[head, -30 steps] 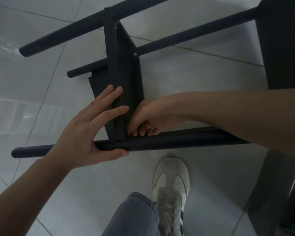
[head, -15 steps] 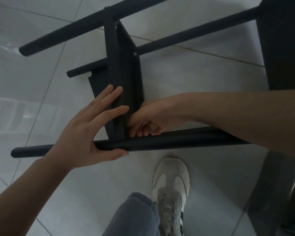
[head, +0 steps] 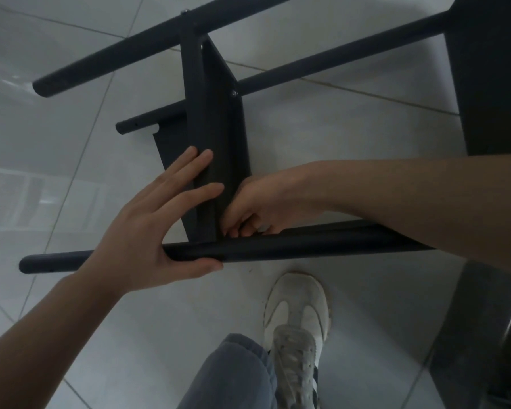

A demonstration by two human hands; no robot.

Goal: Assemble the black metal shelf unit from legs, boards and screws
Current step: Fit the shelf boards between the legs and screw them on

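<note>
Pale glossy floor tiles (head: 322,149) (grey grout lines) — black shelf unit (head: 216,128) lying across them.

Three black round legs show: the near leg (head: 278,250), the far leg (head: 148,44) and the middle leg (head: 322,64). Two black boards show: the edge-on board (head: 216,119) and the right board (head: 496,69). Two screw heads show: one (head: 184,11) on the far leg, one (head: 234,93) on the edge-on board. Two hands: the left hand (head: 148,231), the right hand (head: 263,202). One white shoe (head: 297,335).

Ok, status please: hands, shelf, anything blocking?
Left hand braces board and near leg. Right hand curled at joint; screw unseen. Nothing blocking.
</note>
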